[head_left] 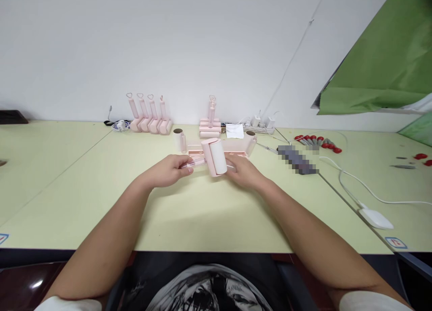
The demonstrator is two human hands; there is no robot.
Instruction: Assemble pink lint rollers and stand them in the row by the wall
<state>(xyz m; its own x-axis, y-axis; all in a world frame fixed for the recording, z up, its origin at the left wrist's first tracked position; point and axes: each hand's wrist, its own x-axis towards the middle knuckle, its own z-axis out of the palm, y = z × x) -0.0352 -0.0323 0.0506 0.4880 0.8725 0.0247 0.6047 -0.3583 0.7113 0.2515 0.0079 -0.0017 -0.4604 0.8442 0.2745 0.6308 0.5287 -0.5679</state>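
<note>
A pink lint roller [214, 157] with a white roll is held up above the table, its head between my hands. My left hand [173, 169] is closed around its clear pink handle, to the left of the head. Behind the head's right side, my right hand [243, 169] is closed on a clear piece, partly hidden by the roller. An open pink box [241, 154] lies just behind my hands, mostly covered by them. Upright rolls with brown cores stand at its left [179, 141] and right [250, 143].
Several pink lint rollers [154, 124] stand along the wall, with more stacked [210, 128] at the middle. A white paper [234, 131] and power strip [265, 129] lie beside them. Rightward are a blurred dark object [297, 159], red-ended tools [313, 140] and a cabled white device [376, 218].
</note>
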